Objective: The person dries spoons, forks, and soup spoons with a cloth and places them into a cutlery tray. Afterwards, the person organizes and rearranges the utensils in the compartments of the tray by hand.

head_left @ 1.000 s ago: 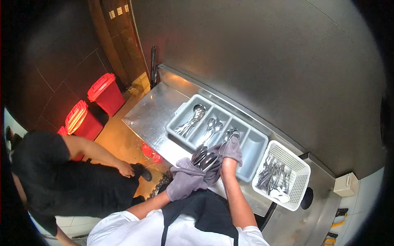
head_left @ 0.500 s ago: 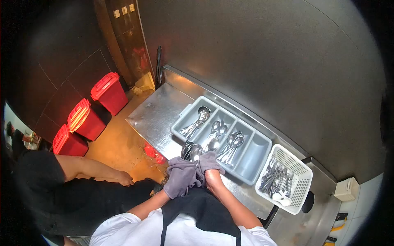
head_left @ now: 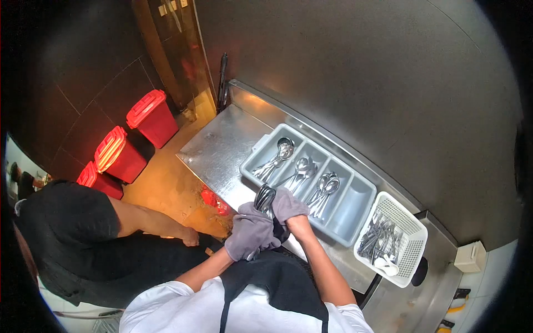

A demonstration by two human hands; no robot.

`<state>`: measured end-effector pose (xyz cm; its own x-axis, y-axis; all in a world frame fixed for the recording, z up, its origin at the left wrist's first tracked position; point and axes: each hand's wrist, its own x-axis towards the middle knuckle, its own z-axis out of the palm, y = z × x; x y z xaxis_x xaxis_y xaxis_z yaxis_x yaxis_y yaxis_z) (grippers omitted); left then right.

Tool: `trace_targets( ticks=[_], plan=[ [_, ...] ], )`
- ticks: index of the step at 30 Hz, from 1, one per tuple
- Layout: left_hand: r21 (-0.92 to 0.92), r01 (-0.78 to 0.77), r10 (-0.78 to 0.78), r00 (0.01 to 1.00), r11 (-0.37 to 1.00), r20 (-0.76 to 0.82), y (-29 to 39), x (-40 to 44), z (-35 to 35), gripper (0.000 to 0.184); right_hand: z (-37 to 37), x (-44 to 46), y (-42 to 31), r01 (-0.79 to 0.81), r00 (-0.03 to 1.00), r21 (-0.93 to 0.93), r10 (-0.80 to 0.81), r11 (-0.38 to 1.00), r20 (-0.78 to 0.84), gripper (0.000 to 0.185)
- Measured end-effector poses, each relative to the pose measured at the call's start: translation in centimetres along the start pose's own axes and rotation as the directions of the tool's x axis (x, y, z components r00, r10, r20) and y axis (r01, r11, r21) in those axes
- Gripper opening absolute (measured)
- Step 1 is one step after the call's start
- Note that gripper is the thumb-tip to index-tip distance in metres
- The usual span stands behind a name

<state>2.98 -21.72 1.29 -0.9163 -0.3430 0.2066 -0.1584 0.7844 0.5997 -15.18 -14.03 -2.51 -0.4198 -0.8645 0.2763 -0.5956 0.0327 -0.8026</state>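
A grey cloth (head_left: 291,206) covers the fingers of both my hands, so their exact grip is partly hidden. My left hand (head_left: 250,237) is closed through the cloth around a bundle of spoons (head_left: 265,198), whose heads stick up and whose handle ends show below. Pressed against the bundle's other side, my right hand (head_left: 294,217) is closed in the cloth. Just beyond them lies a grey cutlery tray (head_left: 355,202) with long compartments. Spoons (head_left: 302,166) and other cutlery lie heads-up in three of these; the rightmost one is bare.
A white perforated basket (head_left: 413,236) of mixed cutlery and white spoons stands right of the tray on the steel counter (head_left: 214,144). At left, a person in black (head_left: 66,244) stands close to my left arm. Red lidded bins (head_left: 158,122) line the wall behind.
The spoon bundle has been raised and turned more upright between my hands. My right hand has moved up and slightly right. The person at left has shifted toward me; the view has tilted slightly.
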Motion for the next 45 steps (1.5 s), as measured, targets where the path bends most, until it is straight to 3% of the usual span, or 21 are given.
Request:
trace_targets(
  ticks=[3, 4, 6, 8, 10, 11, 14, 17, 20, 23, 28, 30, 32, 34, 36, 37, 38, 40, 42, 43, 45],
  plan=[
    [0.520, 0.052, -0.166, 0.971, 0.853, 0.175, 0.6, 0.4, 0.4, 0.005, -3.2, 2.6, -4.4, -0.439, 0.793, -0.302, 0.523, 0.846, 0.312, 0.050],
    [0.682, -0.024, -0.181, 0.957, 0.731, 0.227, 0.2, 0.1, 1.5, 0.004, -1.7, 1.6, -1.1, -0.277, 0.932, -0.310, 0.333, 0.909, 0.144, 0.049],
    [0.610, -0.037, -0.140, 0.961, 0.791, 0.239, -0.5, -0.5, 2.1, 0.009, 2.2, -0.9, 7.9, 0.050, 0.975, -0.420, -0.136, 0.906, -0.176, 0.046],
    [0.169, 0.063, -0.085, 0.988, 0.984, 0.126, -1.2, -1.3, 1.7, 0.010, -0.7, -0.2, 3.8, -0.142, 0.978, 0.001, 0.140, 0.990, -0.157, 0.048],
    [-0.102, 0.104, -0.103, 0.995, 0.989, 0.014, -0.7, -2.2, 1.8, 0.012, -3.8, 0.7, -1.5, -0.335, 0.928, 0.404, 0.372, 0.851, -0.016, 0.051],
    [-0.184, 0.124, -0.133, 0.990, 0.975, -0.036, 0.4, -2.4, 1.2, 0.014, -2.8, 0.0, -2.2, -0.161, 0.929, 0.648, 0.337, 0.744, -0.156, 0.047],
    [-0.050, 0.067, -0.072, 0.993, 0.996, -0.095, 4.2, -1.3, -2.3, 0.013, -2.1, 0.3, 0.7, -0.141, 0.920, 0.458, 0.287, 0.878, -0.268, 0.041],
    [0.071, -0.066, 0.064, 0.998, 0.995, 0.023, 3.7, -1.3, -2.6, 0.014, -0.5, 0.9, 0.9, -0.213, 0.782, 0.593, 0.499, 0.777, -0.373, 0.036],
    [-0.155, -0.012, -0.035, 0.956, 0.988, -0.293, 5.5, -1.4, -2.7, 0.007, 2.2, 0.5, -1.7, -0.046, 0.721, 0.992, 0.692, 0.114, -0.046, 0.030],
    [0.025, 0.079, -0.068, 0.952, 0.997, -0.297, 3.0, -2.2, -1.4, 0.012, 3.7, -2.8, -5.2, -0.363, 0.764, 0.930, 0.589, 0.059, 0.261, 0.022],
    [0.351, 0.140, -0.187, 0.977, 0.926, 0.102, 4.0, -2.2, -4.4, 0.012, 0.5, 0.8, -6.6, -0.644, 0.676, 0.753, 0.565, 0.139, 0.473, 0.022],
    [0.495, 0.102, -0.120, 0.993, 0.863, 0.004, 3.9, -2.3, -4.6, 0.011, -0.8, 2.6, -2.9, -0.607, 0.759, 0.774, 0.417, 0.180, 0.499, 0.022],
    [0.694, 0.052, 0.034, 0.993, 0.718, -0.110, 1.8, -2.7, -3.2, 0.014, -1.2, 4.0, -2.6, -0.491, 0.765, 0.869, 0.447, -0.061, 0.464, 0.026],
    [0.941, 0.040, -0.006, 0.999, 0.336, -0.040, -2.3, -3.8, 1.1, 0.018, -2.2, 3.2, -4.2, -0.506, 0.795, 0.860, 0.426, 0.072, 0.432, 0.024],
    [0.772, 0.063, -0.018, 0.998, 0.633, -0.067, -2.5, -4.0, 1.8, 0.019, -1.2, 2.0, -3.7, -0.446, 0.892, 0.779, 0.286, 0.440, 0.350, 0.022],
    [0.259, 0.045, 0.001, 0.984, 0.965, -0.177, -0.2, -3.4, -0.4, 0.019, -1.2, 1.5, -5.2, -0.384, 0.923, 0.702, 0.256, 0.599, 0.287, 0.023],
    [-0.343, -0.050, -0.049, 0.961, 0.938, -0.273, 1.6, -2.8, -2.2, 0.018, -0.3, 1.2, -4.3, -0.290, 0.957, 0.615, 0.209, 0.733, 0.201, 0.023],
    [0.497, 0.049, -0.087, 0.995, 0.866, 0.053, 4.1, -1.6, -3.5, 0.017, 0.1, 1.2, -1.4, -0.323, 0.943, 0.521, 0.315, 0.790, 0.108, 0.020],
    [0.640, -0.008, -0.109, 0.984, 0.768, 0.144, 5.0, -1.3, -4.5, 0.018, -0.7, 2.3, 0.6, -0.213, 0.942, 0.506, 0.313, 0.836, -0.121, 0.030],
    [0.417, -0.014, -0.029, 0.995, 0.909, 0.095, 4.9, -1.7, -5.2, 0.019, -1.5, 2.5, 0.2, -0.192, 0.928, 0.485, 0.318, 0.853, -0.193, 0.037],
    [0.049, 0.033, -0.027, 0.994, 0.998, -0.108, 5.6, -1.9, -5.4, 0.020, -1.2, 2.0, -1.4, -0.190, 0.846, 0.797, 0.508, 0.573, -0.164, 0.029]
  ],
)
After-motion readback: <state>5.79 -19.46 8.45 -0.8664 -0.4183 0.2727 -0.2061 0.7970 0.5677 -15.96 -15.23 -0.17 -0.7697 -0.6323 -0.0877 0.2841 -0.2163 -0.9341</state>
